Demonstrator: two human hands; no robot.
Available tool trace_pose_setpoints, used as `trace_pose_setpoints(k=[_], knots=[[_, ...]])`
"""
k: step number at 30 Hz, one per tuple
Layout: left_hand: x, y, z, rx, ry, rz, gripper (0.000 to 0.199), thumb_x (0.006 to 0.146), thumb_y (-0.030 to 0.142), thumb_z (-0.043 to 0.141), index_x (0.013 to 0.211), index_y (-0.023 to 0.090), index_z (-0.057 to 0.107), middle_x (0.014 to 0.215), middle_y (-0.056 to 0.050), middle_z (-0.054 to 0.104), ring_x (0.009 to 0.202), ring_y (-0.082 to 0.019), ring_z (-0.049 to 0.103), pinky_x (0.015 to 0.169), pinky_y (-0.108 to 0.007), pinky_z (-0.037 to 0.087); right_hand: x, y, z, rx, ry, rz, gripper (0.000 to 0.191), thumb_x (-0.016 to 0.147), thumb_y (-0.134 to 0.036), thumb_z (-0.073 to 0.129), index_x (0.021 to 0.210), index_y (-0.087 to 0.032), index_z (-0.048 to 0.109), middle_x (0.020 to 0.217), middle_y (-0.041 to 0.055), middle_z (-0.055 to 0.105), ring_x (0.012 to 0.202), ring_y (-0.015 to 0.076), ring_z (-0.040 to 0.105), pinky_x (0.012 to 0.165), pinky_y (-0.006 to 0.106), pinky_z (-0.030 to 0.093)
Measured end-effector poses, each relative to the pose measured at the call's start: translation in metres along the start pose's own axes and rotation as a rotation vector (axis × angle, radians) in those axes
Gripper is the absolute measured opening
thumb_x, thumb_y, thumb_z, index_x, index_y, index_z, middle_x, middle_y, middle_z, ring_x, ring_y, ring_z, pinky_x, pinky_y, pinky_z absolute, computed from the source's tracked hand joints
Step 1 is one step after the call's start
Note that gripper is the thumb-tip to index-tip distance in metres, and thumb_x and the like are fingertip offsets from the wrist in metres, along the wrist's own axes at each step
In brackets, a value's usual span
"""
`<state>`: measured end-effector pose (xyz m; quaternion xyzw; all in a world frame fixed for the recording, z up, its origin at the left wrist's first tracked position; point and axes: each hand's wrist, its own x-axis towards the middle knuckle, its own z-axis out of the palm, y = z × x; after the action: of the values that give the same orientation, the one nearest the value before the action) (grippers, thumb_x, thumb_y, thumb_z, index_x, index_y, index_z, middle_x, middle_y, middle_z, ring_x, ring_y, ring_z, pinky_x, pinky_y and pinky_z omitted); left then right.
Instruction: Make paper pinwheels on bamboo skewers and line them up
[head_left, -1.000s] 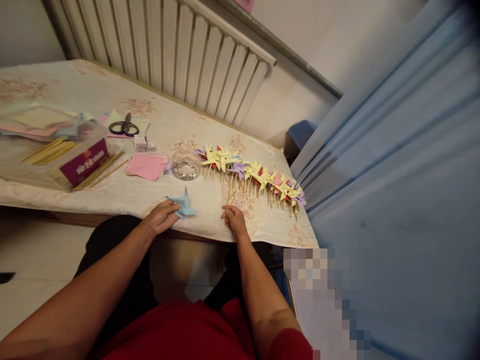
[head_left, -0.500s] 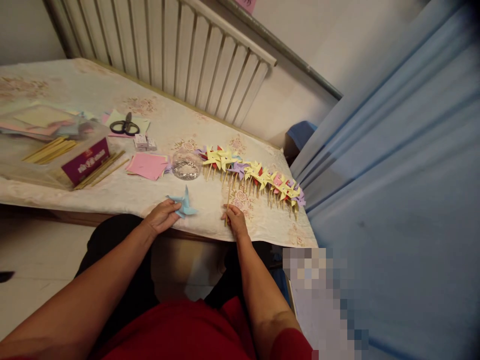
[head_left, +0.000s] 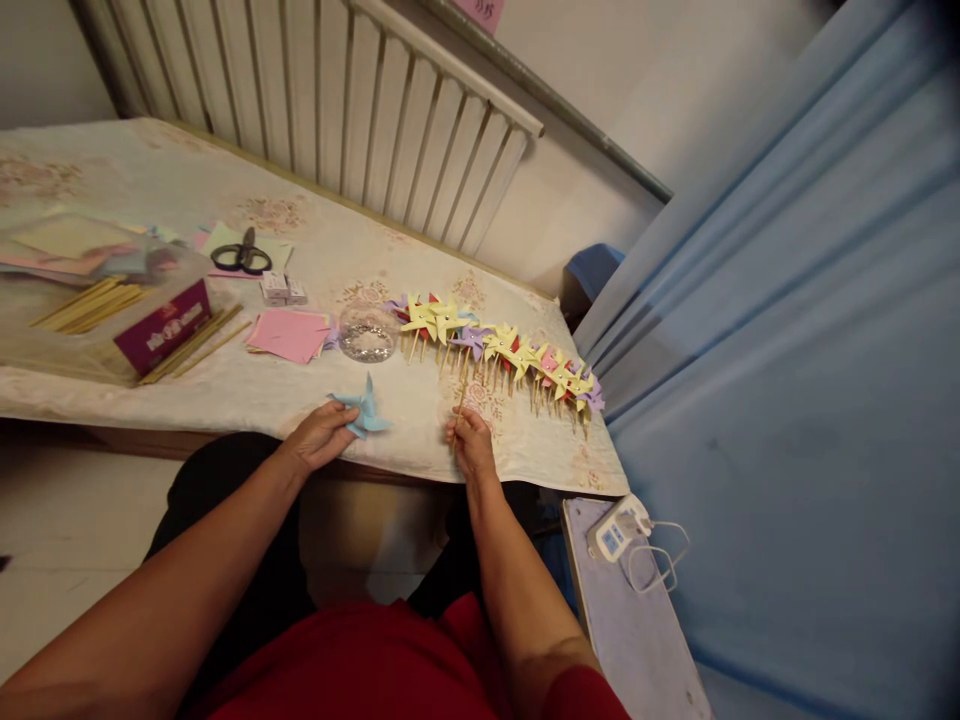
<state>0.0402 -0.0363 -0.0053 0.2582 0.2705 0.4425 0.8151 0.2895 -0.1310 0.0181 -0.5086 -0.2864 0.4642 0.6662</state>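
Between the thumb and fingers of my left hand (head_left: 321, 436) is a blue paper pinwheel (head_left: 365, 410), held over the table's front edge. My right hand (head_left: 473, 442) is closed on a thin wooden stick (head_left: 460, 400), which points up and away from me. The two hands are apart, and the stick does not touch the blue pinwheel. Beyond my right hand lies a row of finished pinwheels (head_left: 517, 350) in yellow, purple, red and pink, with their sticks toward me. A round clear tub (head_left: 367, 335) of small metal pins sits behind the blue pinwheel.
Pink paper squares (head_left: 289, 335), small white boxes (head_left: 283, 289) and scissors (head_left: 241, 257) lie to the left. Farther left is a clear plastic bin (head_left: 90, 365) with sticks and paper. A power strip (head_left: 619, 530) rests on a low stand at right, beside a blue curtain (head_left: 787, 400).
The view has shifted slightly. The stick in my right hand now tilts a little more to the right; my left hand still has the blue pinwheel.
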Motion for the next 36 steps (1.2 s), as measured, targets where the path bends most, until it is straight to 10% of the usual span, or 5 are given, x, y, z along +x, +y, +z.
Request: trace_pose_setpoints(k=[9,20,29,36], knots=[[0.002,-0.001,-0.003,0.007,-0.028,0.01,0.017,0.064,0.007,0.083,0.079,0.011,0.075,0.078,-0.01,0.076,0.07,-0.019,0.071,0.082,-0.038,0.062,0.011,-0.017,0.01,-0.075,0.061,-0.177,0.021,0.073,-0.028,0.07,0.088,-0.02,0.06,0.075,-0.0001,0.073,0.083,0.017,0.073,0.091,0.034,0.054],[0.002,-0.002,-0.004,-0.017,-0.05,0.002,0.021,0.063,0.009,0.085,0.082,0.007,0.076,0.079,-0.011,0.076,0.071,-0.018,0.071,0.077,-0.03,0.062,0.019,-0.031,0.022,-0.097,0.11,-0.222,0.019,0.075,-0.026,0.067,0.092,-0.018,0.063,0.072,-0.0025,0.07,0.075,0.0137,0.07,0.083,0.031,0.057],[0.004,-0.004,-0.007,-0.029,-0.054,0.012,0.023,0.062,0.008,0.087,0.082,0.006,0.075,0.079,-0.011,0.075,0.072,-0.017,0.071,0.076,-0.029,0.062,-0.003,-0.054,0.044,-0.098,0.046,-0.217,0.025,0.083,-0.04,0.063,0.092,-0.016,0.066,0.063,-0.0054,0.062,0.045,0.0066,0.054,0.047,0.019,0.045],[0.004,-0.005,-0.009,-0.01,-0.058,0.013,0.018,0.066,0.007,0.084,0.081,0.006,0.075,0.078,-0.011,0.075,0.071,-0.017,0.07,0.073,-0.029,0.062,-0.018,-0.061,0.055,-0.054,0.063,-0.189,0.02,0.073,-0.025,0.069,0.089,-0.015,0.067,0.089,0.0039,0.073,0.06,0.0104,0.067,0.056,0.024,0.056]])
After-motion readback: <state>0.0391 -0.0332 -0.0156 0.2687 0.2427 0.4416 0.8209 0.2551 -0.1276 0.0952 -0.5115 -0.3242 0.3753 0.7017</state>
